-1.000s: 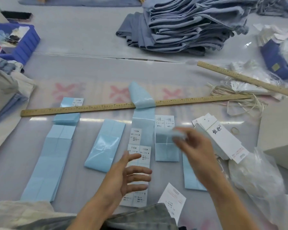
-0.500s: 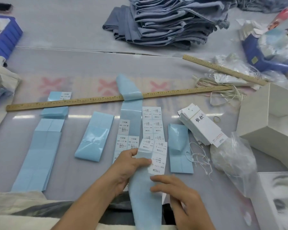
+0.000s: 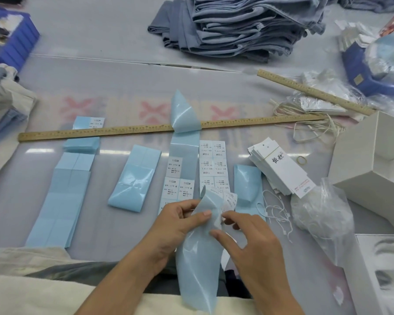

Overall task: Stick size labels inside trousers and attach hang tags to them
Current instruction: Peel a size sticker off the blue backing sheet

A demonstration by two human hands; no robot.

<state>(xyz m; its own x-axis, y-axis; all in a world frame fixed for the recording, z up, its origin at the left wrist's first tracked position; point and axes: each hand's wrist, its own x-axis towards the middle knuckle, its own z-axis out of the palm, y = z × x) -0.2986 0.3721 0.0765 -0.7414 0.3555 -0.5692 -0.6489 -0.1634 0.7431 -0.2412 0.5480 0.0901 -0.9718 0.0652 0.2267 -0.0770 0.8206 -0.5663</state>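
Head view: a light-blue backing strip is held upright near the front edge of the worktop. Left hand — thumb and fingers pinch the strip's left edge near its top. Right hand — thumb and forefinger pinch a white size label at the strip's upper right; whether it is fully peeled cannot be told. Sheets of printed labels lie flat just beyond the hands, between other blue strips. A banded stack of hang tags lies to the right, loose white strings beside it. A long wooden ruler is laid across the middle. Folded trousers are stacked at the far side.
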